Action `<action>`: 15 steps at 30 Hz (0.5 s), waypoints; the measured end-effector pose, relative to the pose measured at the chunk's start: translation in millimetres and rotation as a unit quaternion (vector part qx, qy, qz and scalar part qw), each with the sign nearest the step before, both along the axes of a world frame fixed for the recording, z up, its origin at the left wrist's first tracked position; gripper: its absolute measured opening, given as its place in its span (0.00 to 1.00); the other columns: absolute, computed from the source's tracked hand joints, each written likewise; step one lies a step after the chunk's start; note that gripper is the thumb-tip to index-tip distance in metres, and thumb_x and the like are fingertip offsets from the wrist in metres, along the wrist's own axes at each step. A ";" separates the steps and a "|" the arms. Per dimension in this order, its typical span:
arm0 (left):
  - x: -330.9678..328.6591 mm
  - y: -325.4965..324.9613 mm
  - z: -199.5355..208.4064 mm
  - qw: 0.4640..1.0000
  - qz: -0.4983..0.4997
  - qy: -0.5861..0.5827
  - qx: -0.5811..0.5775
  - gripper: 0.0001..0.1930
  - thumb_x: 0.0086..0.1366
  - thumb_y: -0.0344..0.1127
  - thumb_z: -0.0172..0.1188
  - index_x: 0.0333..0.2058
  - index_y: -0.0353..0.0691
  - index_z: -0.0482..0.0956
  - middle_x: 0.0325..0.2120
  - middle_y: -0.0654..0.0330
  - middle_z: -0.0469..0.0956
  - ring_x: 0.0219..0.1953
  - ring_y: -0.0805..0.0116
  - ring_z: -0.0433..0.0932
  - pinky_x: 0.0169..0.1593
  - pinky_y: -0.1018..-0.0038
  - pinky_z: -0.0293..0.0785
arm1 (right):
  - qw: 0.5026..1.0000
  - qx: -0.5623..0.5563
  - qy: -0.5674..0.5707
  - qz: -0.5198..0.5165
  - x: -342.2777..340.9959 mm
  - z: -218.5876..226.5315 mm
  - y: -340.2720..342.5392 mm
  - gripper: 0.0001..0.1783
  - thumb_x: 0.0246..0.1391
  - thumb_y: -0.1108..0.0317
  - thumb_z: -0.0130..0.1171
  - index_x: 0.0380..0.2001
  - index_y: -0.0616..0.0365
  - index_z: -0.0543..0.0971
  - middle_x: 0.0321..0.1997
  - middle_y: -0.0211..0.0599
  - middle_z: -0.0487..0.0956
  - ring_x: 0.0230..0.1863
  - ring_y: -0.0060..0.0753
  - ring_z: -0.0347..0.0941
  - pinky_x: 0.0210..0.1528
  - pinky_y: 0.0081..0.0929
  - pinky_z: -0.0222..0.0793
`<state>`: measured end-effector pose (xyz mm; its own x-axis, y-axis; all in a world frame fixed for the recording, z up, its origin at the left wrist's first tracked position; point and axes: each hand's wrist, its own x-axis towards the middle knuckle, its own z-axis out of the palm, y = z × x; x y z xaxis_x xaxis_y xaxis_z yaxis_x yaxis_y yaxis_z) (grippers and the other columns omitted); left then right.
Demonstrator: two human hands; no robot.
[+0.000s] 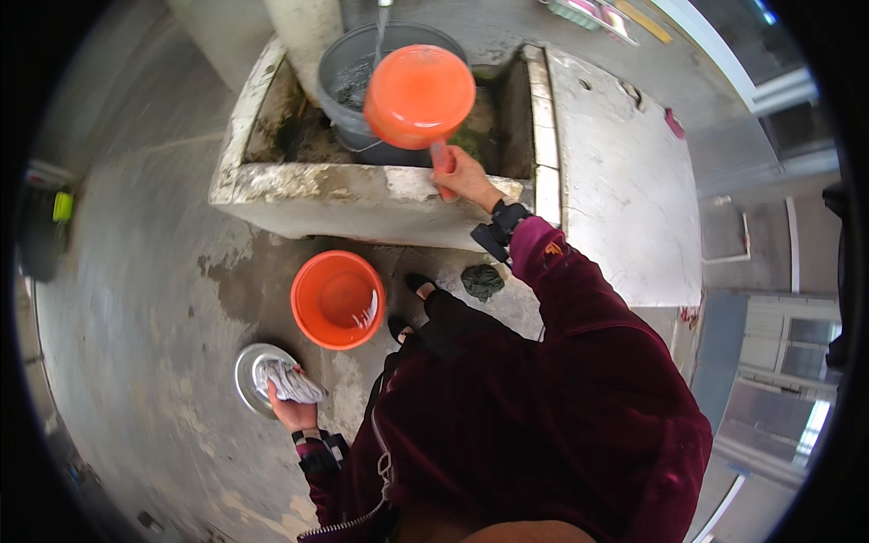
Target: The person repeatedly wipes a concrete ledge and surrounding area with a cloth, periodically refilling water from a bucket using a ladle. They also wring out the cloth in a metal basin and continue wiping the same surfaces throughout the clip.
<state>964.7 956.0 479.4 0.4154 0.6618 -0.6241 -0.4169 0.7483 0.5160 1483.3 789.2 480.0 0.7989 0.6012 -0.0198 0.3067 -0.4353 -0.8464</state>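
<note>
Our right grip (471, 177) is closed round the handle of an orange dipper (421, 95), whose bowl lies just beyond it, partly blocking our view of the grey bucket (348, 125). The trough (317, 185) has its front wall below this grip; the worktop (625, 181) lies rightward. Our left grip (294, 413) holds pale cloth (288, 382), near a metal bowl (243, 377). Between both grips sits an orange basin (312, 294).

Right hand (465, 178) forward — curled; palm-down

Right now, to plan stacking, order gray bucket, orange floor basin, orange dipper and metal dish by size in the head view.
Gray bucket
Orange floor basin, orange dipper: unsure, dipper nearer
Metal dish
</note>
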 end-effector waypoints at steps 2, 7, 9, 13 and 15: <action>1.3 -2.9 1.8 1.000 0.009 -0.011 0.016 0.20 0.64 0.49 0.48 0.48 0.42 0.72 0.39 0.58 0.77 0.41 0.58 0.75 0.49 0.65 0.70 | 1.000 0.022 -0.018 0.011 5.8 -7.8 -3.8 0.33 0.38 0.55 0.68 0.48 0.56 0.70 0.40 0.39 0.77 0.40 0.32 0.75 0.44 0.30 0.71; 2.5 -6.1 3.0 0.999 0.034 -0.028 0.012 0.19 0.63 0.47 0.49 0.47 0.43 0.73 0.40 0.60 0.77 0.41 0.57 0.76 0.49 0.64 0.70 | 0.998 0.030 -0.055 -0.010 29.8 -29.6 -18.8 0.33 0.41 0.57 0.69 0.48 0.62 0.71 0.43 0.39 0.74 0.37 0.28 0.71 0.40 0.26 0.71; 3.5 -7.1 2.8 0.998 0.038 -0.043 0.023 0.19 0.63 0.47 0.50 0.48 0.43 0.72 0.39 0.60 0.77 0.41 0.56 0.76 0.49 0.63 0.70 | 0.997 0.027 -0.055 -0.038 37.9 -34.0 -24.4 0.34 0.41 0.55 0.69 0.49 0.63 0.72 0.45 0.42 0.74 0.38 0.30 0.73 0.41 0.28 0.71; 3.0 -10.1 5.9 0.997 0.027 -0.057 0.044 0.23 0.63 0.49 0.49 0.50 0.39 0.69 0.39 0.52 0.76 0.41 0.56 0.75 0.47 0.65 0.72 | 0.994 0.022 -0.063 -0.087 37.3 -30.5 -32.4 0.30 0.44 0.58 0.67 0.48 0.62 0.72 0.45 0.41 0.74 0.38 0.30 0.73 0.42 0.27 0.71; 2.1 -11.5 7.8 0.998 0.035 -0.035 0.033 0.23 0.63 0.49 0.49 0.50 0.39 0.69 0.39 0.52 0.76 0.41 0.56 0.75 0.47 0.65 0.72 | 0.992 0.028 -0.084 -0.092 29.7 -22.8 -34.4 0.28 0.45 0.60 0.66 0.48 0.62 0.73 0.45 0.40 0.74 0.39 0.29 0.73 0.43 0.26 0.71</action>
